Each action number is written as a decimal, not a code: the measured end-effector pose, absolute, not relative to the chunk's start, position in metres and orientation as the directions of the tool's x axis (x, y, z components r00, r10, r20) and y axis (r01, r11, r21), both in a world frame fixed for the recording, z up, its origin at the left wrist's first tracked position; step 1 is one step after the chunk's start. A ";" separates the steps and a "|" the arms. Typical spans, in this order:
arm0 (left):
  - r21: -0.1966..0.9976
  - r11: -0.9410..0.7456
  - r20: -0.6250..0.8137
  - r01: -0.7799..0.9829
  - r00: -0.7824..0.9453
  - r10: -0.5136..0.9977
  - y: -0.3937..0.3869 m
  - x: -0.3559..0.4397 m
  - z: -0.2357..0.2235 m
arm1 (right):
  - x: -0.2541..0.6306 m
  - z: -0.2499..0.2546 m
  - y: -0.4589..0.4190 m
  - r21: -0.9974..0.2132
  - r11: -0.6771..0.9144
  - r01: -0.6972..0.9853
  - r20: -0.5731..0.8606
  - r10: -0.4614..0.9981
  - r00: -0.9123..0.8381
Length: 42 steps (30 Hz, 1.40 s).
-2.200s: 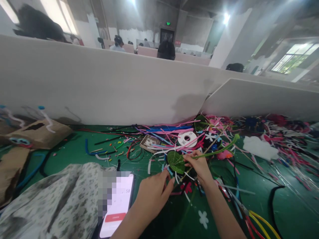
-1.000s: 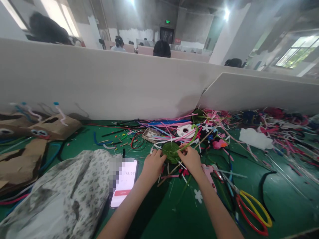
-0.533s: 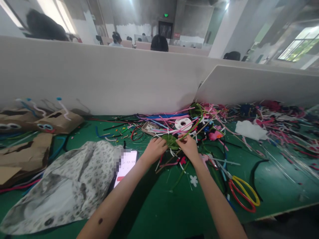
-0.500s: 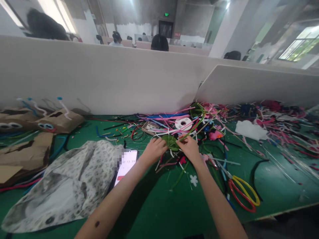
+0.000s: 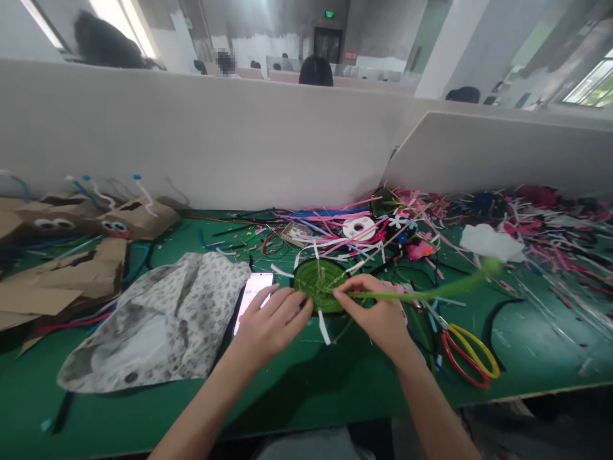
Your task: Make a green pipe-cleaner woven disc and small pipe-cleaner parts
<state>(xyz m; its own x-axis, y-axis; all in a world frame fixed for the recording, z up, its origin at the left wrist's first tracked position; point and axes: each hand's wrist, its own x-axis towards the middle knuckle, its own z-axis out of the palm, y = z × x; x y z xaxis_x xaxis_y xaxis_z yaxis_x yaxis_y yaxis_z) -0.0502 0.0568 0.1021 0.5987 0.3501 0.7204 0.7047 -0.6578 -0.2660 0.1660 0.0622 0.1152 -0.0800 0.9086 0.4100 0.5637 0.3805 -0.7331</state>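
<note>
**Green disc (image 5: 310,273) well filled with rings, a long green strip (image 5: 424,295) left outside it**

Between the two hands, near the front of the clutter, the disc faces up over the green table (image 5: 115,415); whether it rests there or is slightly lifted, I cannot tell. Green rings run round it from the middle out towards a dark rim, so most of the face looks covered. By that measure the winding seems well advanced.

What appears unfinished is at the edges. The strip runs away from the disc to the right, its far end loose and blurred in the air, and a white strip (image 5: 324,329) sticks out past the near rim, untrimmed. How much is left beyond that is not clear.

The right hand (image 5: 378,313) pinches the green strip between thumb and fingers at the disc's right side. The left hand (image 5: 275,317) has its fingertips at the disc's near left edge; whether they grip it or merely steady it cannot be told.

The scissors (image 5: 450,329) lie unused to the right of the right forearm. Behind the disc are a white spool (image 5: 350,230) and a second, darker green round piece (image 5: 383,203) beside a pink tangle (image 5: 416,207).
</note>
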 end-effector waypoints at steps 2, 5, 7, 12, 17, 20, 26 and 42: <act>-0.286 -0.646 0.697 0.708 0.616 0.367 0.072 -0.048 0.097 | 0.169 0.115 0.082 -0.758 0.359 0.545 0.357 0.927 -0.115; -0.247 -0.646 0.663 0.722 0.612 0.431 0.094 -0.044 0.074 | 0.174 0.105 0.108 -0.748 0.347 0.566 0.319 0.936 -0.152; -0.157 -0.657 0.605 0.737 0.598 0.526 0.104 -0.040 0.053 | 0.176 0.090 0.120 -0.730 0.339 0.593 0.304 0.939 -0.161; -0.073 -0.641 0.557 0.764 0.565 0.609 0.121 -0.023 0.006 | 0.178 0.042 0.137 -0.691 0.297 0.659 0.252 0.953 -0.166; 0.017 -0.640 0.492 0.768 0.551 0.674 0.124 -0.016 -0.009 | 0.181 0.027 0.145 -0.632 0.327 0.703 0.236 0.945 -0.227; 0.082 -0.616 0.442 0.783 0.525 0.727 0.125 -0.017 -0.006 | 0.182 0.034 0.145 -0.602 0.368 0.709 0.232 0.930 -0.285; 0.177 -0.605 0.337 0.776 0.530 0.779 0.129 -0.021 0.019 | 0.184 0.045 0.147 -0.568 0.400 0.719 0.207 0.915 -0.345; 0.622 -0.377 0.076 0.686 0.426 0.902 0.186 -0.007 0.039 | 0.185 0.044 0.155 -0.570 0.354 0.741 0.133 0.930 -0.342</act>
<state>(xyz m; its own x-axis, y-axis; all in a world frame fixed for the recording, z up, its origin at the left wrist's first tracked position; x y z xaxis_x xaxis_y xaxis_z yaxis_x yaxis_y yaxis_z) -0.0073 0.1862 0.0392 0.4260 0.9015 0.0758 0.6861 -0.3766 0.6225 0.1855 0.1549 0.0442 -0.3417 0.9304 0.1329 0.7413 0.3537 -0.5704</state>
